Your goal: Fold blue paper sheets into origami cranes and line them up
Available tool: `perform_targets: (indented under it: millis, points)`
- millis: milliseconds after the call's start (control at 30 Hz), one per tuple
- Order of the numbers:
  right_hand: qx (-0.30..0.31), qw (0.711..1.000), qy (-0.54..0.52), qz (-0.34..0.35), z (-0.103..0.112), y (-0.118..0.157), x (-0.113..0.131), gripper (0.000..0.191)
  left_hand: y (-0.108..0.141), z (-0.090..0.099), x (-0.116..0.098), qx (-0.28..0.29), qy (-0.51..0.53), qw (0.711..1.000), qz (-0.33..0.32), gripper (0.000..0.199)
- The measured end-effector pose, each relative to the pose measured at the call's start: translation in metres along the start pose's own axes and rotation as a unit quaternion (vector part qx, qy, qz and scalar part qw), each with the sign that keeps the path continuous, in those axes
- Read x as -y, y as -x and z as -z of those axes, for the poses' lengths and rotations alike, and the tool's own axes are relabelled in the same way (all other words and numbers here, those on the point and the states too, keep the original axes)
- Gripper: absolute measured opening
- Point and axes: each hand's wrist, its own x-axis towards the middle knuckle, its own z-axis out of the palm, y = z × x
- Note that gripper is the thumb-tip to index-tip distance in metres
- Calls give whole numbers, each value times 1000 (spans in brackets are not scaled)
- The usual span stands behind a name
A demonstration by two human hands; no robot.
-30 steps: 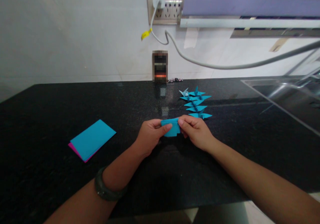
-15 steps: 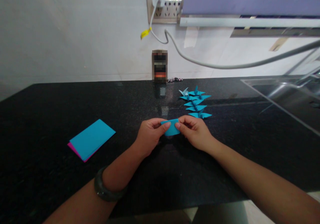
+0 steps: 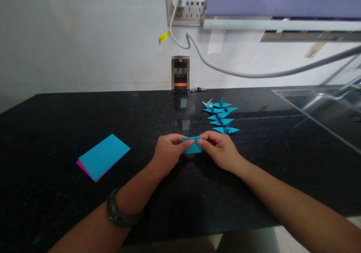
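A small folded piece of blue paper is pinched between both of my hands just above the black countertop. My left hand grips its left side with thumb and fingers. My right hand grips its right side the same way, and the two thumbs nearly meet over the paper. Most of the paper is hidden behind my fingers. A dark bangle sits on my left wrist.
A row of several folded blue paper cranes lies just beyond my right hand. A stack of blue and pink paper sheets lies to the left. A small box stands against the wall. A sink is at far right.
The blue paper has been folded smaller between my fingers, and my thumbs have drawn closer together. My hands stay in the same spot.
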Motion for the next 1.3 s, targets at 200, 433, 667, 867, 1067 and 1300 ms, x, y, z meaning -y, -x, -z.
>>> perform_targets:
  millis: [200, 433, 667, 867, 1067, 1300]
  points:
    - [-5, 999, -32, -21, 0, -1, 0, 17, 0, -1, -1, -1, 5, 1000, -3, 15]
    - [0, 998, -51, -33, 1, -1, 2, 16, 0, 1, 1, 19, 4, 1000, -5, 15]
    - [-4, 999, -29, -19, 2, -1, 1, 17, 0, 1, 1, 29, -8, 999, -9, 14]
    - [-3, 1000, -17, -17, 2, -1, 2, 19, 1, 1, -2, 25, -20, 999, -9, 13]
    - [-3, 998, -47, -30, 1, -1, 6, 16, 0, 2, -2, 16, -23, 999, -17, 15]
    - [-3, 999, -43, -31, 2, 0, 4, 19, 0, 2, -2, 14, -36, 999, -29, 14]
